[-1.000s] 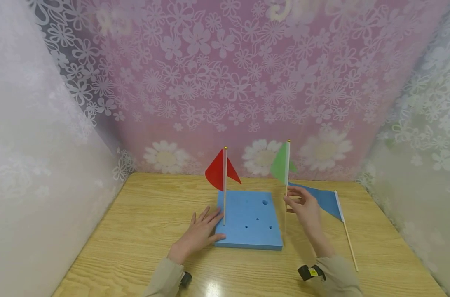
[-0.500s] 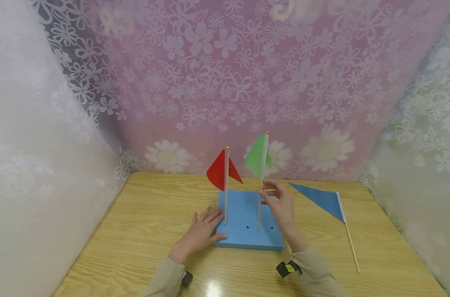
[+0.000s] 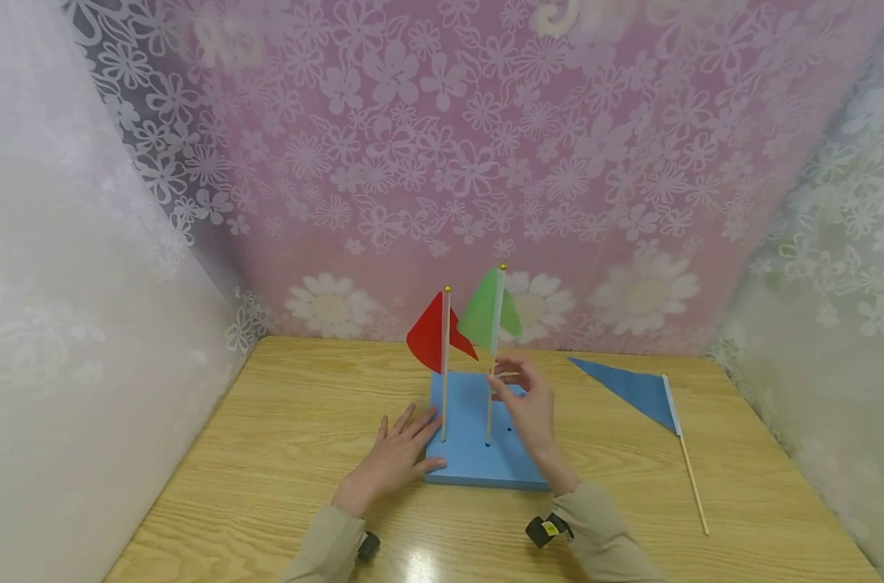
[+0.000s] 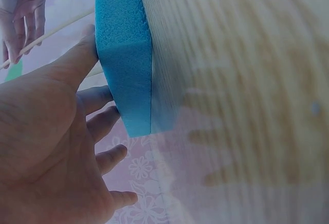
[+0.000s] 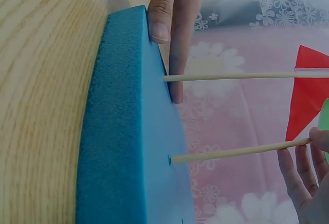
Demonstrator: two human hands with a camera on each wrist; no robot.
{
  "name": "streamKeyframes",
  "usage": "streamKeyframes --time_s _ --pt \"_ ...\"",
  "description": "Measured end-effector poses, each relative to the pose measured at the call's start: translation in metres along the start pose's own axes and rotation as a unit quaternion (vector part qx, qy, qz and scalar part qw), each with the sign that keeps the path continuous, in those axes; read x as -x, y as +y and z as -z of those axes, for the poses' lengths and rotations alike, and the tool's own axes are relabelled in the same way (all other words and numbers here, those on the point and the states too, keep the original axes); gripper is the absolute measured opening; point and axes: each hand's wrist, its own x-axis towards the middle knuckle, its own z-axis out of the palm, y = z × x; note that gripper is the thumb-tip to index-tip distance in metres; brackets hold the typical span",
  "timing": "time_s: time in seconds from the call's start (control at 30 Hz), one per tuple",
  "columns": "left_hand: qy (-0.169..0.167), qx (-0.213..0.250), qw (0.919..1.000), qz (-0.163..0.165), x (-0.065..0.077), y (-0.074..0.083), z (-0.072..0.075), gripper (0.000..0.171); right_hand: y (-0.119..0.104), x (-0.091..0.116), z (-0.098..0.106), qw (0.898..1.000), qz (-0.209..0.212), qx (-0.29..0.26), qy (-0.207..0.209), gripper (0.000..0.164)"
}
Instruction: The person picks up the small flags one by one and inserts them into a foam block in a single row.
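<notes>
My right hand [image 3: 527,407] pinches the wooden stick of a green flag [image 3: 483,312] between thumb and fingers, holding it nearly upright over the blue foam block [image 3: 471,471]. In the right wrist view the stick's lower tip sits right at a small hole [image 5: 170,160] in the block's top. A red flag [image 3: 427,336] stands upright in the block's left part. My left hand [image 3: 393,457] rests with spread fingers on the block's left edge; in the left wrist view its thumb and fingers [image 4: 105,124] touch the foam.
A blue flag [image 3: 635,395] on a wooden stick lies flat on the wood-grain table [image 3: 267,453], to the right of the block. Another small hole [image 3: 509,429] shows in the block, near my right hand. A flowered curtain [image 3: 384,162] hangs behind the table.
My right hand has carried the green flag leftward from beside the block to over a hole near its middle. My left hand has stayed on the block's left edge.
</notes>
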Motion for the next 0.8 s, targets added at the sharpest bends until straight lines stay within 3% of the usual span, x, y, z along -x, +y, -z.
streamKeyframes --time_s 0.13,0.37,0.8 --pt "0.000 0.005 1.0000 -0.001 0.000 0.001 0.001 0.071 -0.003 0.003 -0.002 1.000 -0.004 0.007 0.002 0.029" --pt "0.002 0.006 1.0000 0.000 0.000 0.002 0.002 0.071 -0.027 0.012 -0.003 1.000 -0.007 0.018 -0.012 0.028" --pt "0.003 0.004 1.0000 0.002 0.001 0.005 0.005 0.070 -0.021 0.023 -0.001 0.999 -0.013 0.019 -0.025 0.025"
